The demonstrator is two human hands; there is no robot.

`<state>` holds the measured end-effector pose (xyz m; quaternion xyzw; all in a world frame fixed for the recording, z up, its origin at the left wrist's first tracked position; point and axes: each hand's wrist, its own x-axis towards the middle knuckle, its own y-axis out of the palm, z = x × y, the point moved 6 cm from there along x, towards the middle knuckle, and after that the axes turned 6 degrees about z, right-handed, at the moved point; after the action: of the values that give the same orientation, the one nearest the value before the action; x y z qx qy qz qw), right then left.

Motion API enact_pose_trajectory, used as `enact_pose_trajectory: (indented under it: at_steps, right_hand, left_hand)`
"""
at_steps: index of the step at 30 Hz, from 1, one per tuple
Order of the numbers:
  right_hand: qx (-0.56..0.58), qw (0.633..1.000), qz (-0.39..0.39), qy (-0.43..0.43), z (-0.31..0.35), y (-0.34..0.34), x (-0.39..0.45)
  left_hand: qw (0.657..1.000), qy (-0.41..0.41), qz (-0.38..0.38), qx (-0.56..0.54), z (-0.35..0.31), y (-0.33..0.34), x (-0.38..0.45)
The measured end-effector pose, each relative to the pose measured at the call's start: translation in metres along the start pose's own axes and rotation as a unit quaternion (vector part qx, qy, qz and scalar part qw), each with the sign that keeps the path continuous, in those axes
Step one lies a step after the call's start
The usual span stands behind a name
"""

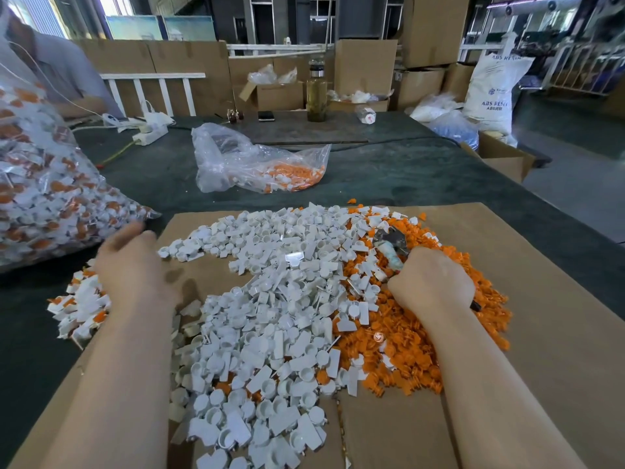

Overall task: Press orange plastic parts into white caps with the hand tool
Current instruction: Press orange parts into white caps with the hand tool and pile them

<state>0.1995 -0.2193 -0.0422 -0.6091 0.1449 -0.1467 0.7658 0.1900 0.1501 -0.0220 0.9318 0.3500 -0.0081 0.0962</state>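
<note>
Head view: right hand (431, 280) clenched round the hand tool (392, 247), its nose pointing up and away over the orange parts (416, 353). White caps (270, 316) lie just left of it; left hand (133, 265), blurred, fingers loose, empty, is nearer them.

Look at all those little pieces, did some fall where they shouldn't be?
Yes, a few. A small heap of finished white-and-orange pieces lies off the cardboard sheet, on the dark table cover by the left hand. One orange part also sits just past the cardboard's far edge.
</note>
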Motion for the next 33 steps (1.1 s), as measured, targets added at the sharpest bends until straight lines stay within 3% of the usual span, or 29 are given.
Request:
enact_pose_trajectory:
  at_steps: [3,6,8,10,16,23,25,28,30,33]
  right_hand:
    - [-0.003,1.000,-0.003,-0.005,0.001,0.001,0.002]
    - [0.002,1.000,-0.010,0.001,0.000,0.001,0.002]
    - [0.003,1.000,-0.010,0.004,0.000,0.001,0.002]
    - [0.006,1.000,-0.006,0.005,0.000,0.001,0.002]
    - [0.005,1.000,-0.006,0.001,0.002,0.001,0.001]
    - [0.021,0.999,-0.044,-0.001,0.003,-0.005,-0.001]
    - [0.035,0.997,-0.068,-0.014,0.003,-0.008,-0.001]
    - [0.088,0.990,-0.088,-0.061,0.009,-0.012,-0.001]
    - [0.144,0.981,-0.084,-0.096,0.015,-0.014,-0.001]
    - [0.237,0.958,-0.077,-0.143,0.022,-0.018,-0.005]
  left_hand:
    - [0.974,0.005,0.104,0.202,0.014,0.024,-0.004]
    - [0.881,0.075,0.223,0.411,0.028,0.052,-0.015]
    - [0.797,0.114,0.251,0.537,0.036,0.062,-0.018]
    - [0.755,0.139,0.246,0.592,0.038,0.065,-0.020]
    - [0.773,0.130,0.197,0.589,0.031,0.058,-0.020]
    - [0.763,0.144,0.184,0.602,0.032,0.060,-0.021]
    - [0.794,0.153,0.182,0.559,0.026,0.060,-0.024]
    - [0.874,0.155,0.214,0.408,0.016,0.064,-0.032]
    - [0.919,0.103,0.256,0.280,0.014,0.068,-0.041]
    - [0.942,0.009,0.317,0.113,0.016,0.080,-0.058]
